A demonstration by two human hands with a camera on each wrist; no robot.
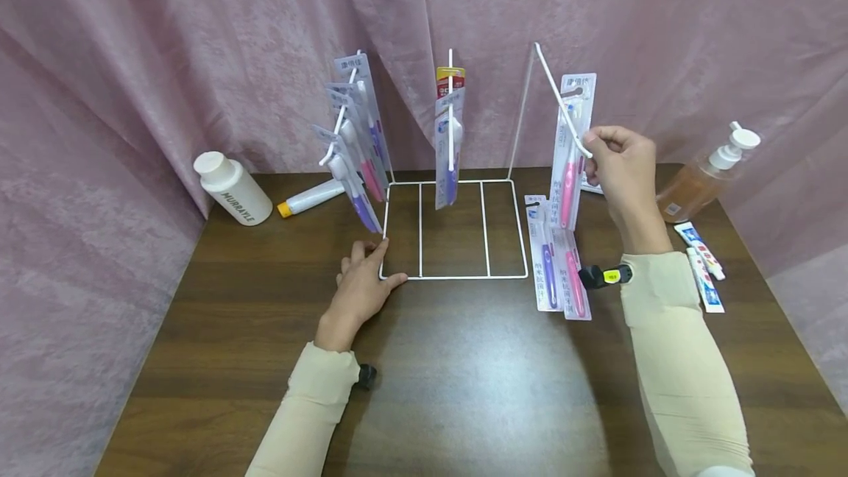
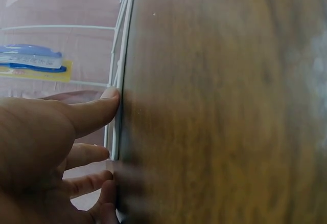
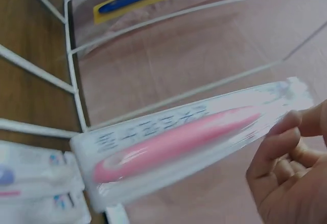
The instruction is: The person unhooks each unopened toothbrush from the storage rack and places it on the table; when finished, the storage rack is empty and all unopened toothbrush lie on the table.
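Observation:
My right hand (image 1: 621,168) pinches the edge of a packaged pink toothbrush (image 1: 567,182) between thumb and finger, beside the upturned tip of the right prong. The package hangs upright and overlaps that prong in the head view; in the right wrist view its pink handle (image 3: 179,142) points away from my fingers. My left hand (image 1: 361,282) rests at the front left corner of the white wire rack (image 1: 457,277), fingers spread, thumb against the base wire. Several packaged toothbrushes (image 1: 363,160) hang on the left prong, and a few more packages (image 1: 447,153) on the middle one.
Two packaged toothbrushes, one purple (image 1: 548,274) and one pink (image 1: 575,282), lie right of the rack. Farther right are a pump bottle (image 1: 695,182) and two small toothpaste tubes (image 1: 705,282). A white bottle (image 1: 237,193) and a yellow-capped tube (image 1: 314,197) lie left.

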